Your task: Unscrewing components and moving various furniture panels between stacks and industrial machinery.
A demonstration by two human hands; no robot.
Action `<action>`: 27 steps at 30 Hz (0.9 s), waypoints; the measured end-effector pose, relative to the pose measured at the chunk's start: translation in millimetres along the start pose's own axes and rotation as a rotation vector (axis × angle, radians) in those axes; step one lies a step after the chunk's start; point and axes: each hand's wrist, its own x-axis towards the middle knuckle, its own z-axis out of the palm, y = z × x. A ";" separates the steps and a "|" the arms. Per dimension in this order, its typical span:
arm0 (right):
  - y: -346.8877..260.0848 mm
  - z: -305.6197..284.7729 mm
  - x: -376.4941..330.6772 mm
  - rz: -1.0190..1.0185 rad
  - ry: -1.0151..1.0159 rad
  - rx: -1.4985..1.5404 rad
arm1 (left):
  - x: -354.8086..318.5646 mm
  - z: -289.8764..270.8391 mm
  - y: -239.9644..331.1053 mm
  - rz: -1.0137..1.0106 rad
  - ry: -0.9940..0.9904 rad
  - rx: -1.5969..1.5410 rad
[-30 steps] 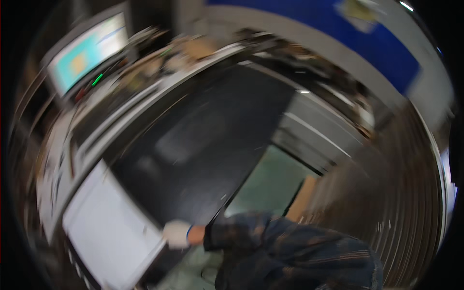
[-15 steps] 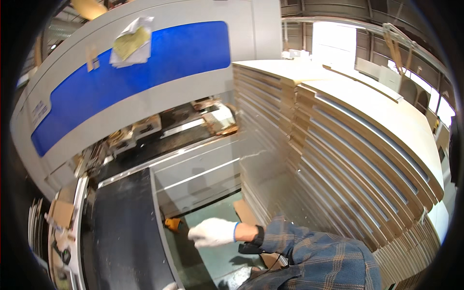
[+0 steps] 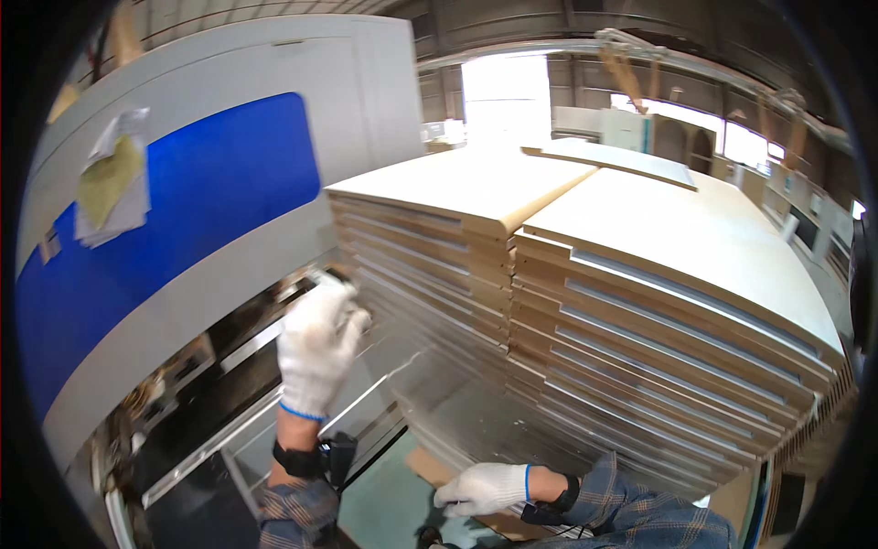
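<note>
My left hand (image 3: pixel 315 348), in a white knit glove with a blue cuff edge, is raised in front of the large grey machine (image 3: pixel 366 101). Its fingers bend in toward the thumb by the machine's lower opening; whatever they hold, if anything, is hidden. Lower down, my right hand (image 3: pixel 485 489), gloved alike, hangs with loosely bent fingers and nothing visible in them. It is nearest to the lower side of a tall stack of wooden panels (image 3: pixel 631 229). These have pale tops and light strips along their edges.
A blue panel (image 3: pixel 219 165) with hanging papers (image 3: pixel 114 183) covers the machine's front. Metal rails (image 3: pixel 210 457) run below it. A loose board (image 3: pixel 613 160) lies on top of the stack. Greenish floor (image 3: pixel 389 494) shows between my arms. A bright doorway (image 3: pixel 506 96) stands at the back.
The view has swung right, bringing more of the panel stack in. My left hand has risen from the lower edge to the machine opening. My right hand sits lower and farther right in view.
</note>
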 end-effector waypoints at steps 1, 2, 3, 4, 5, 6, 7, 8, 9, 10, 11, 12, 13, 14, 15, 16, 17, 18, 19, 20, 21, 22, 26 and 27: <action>5.3 0.4 6.3 0.021 0.064 -0.013 | 22.0 12.4 -15.1 0.056 0.043 -0.009; 9.0 -0.6 12.6 0.061 0.047 -0.079 | 45.9 25.9 -29.2 0.142 0.056 0.072; 10.7 -2.4 19.9 0.128 0.006 -0.145 | 65.0 37.5 -40.9 0.179 0.088 0.090; 10.8 -6.3 26.0 0.160 0.040 -0.117 | 84.0 47.1 -51.7 0.229 0.081 0.087; 9.1 -9.8 32.8 0.186 0.069 -0.130 | 101.7 55.8 -61.4 0.241 0.055 0.100; 6.7 -14.4 39.0 0.229 0.105 -0.131 | 117.4 64.0 -69.9 0.275 0.086 0.058; 3.0 -18.4 45.2 0.243 0.181 -0.104 | 130.8 71.5 -77.9 0.316 0.037 0.055; -1.3 -22.2 50.7 0.293 0.173 -0.125 | 143.2 79.0 -84.6 0.397 0.024 0.025; -6.1 -24.8 55.7 0.267 0.278 -0.120 | 154.0 85.6 -91.3 0.395 -0.007 0.024; -10.3 -27.8 59.2 0.244 0.374 -0.094 | 165.0 91.0 -98.7 0.464 -0.038 -0.038; -14.7 -30.0 61.4 0.269 0.416 -0.121 | 175.1 96.8 -104.7 0.533 -0.069 -0.101; -19.7 -31.6 61.5 0.321 0.384 -0.124 | 183.5 101.1 -111.5 0.523 -0.158 -0.158; -25.5 -33.9 59.2 0.373 0.351 -0.124 | 189.4 106.4 -116.2 0.539 -0.184 -0.182; -33.7 -35.5 55.4 0.401 0.383 -0.123 | 194.3 110.7 -121.0 0.514 -0.227 -0.215; -43.9 -39.4 47.6 0.376 0.389 -0.044 | 200.6 117.2 -122.9 0.479 -0.279 -0.208; -56.9 -44.6 37.7 0.391 0.363 0.058 | 205.6 121.2 -126.6 0.518 -0.253 -0.281; -73.4 -52.3 22.6 0.395 0.338 0.003 | 208.9 122.7 -131.9 0.485 -0.329 -0.317; -92.7 -58.5 12.0 0.312 0.443 -0.035 | 212.1 128.1 -133.7 0.467 -0.381 -0.331; -114.4 -68.0 -2.6 0.226 0.538 -0.072 | 215.0 132.9 -135.2 0.463 -0.424 -0.373; -141.0 -80.5 -19.5 0.285 0.529 -0.050 | 218.0 135.3 -138.5 0.467 -0.418 -0.444; -164.6 -95.2 -29.9 0.322 0.555 -0.101 | 220.2 137.3 -141.8 0.474 -0.390 -0.473; -190.5 -110.4 -38.1 0.401 0.574 -0.197 | 221.6 139.6 -144.8 0.528 -0.355 -0.532; -284.3 -176.6 -39.1 0.636 0.599 -0.716 | 218.8 147.6 -154.7 0.601 -0.267 -0.506; -295.8 -195.7 -34.3 0.566 0.701 -0.953 | 216.3 149.9 -156.0 0.567 -0.312 -0.507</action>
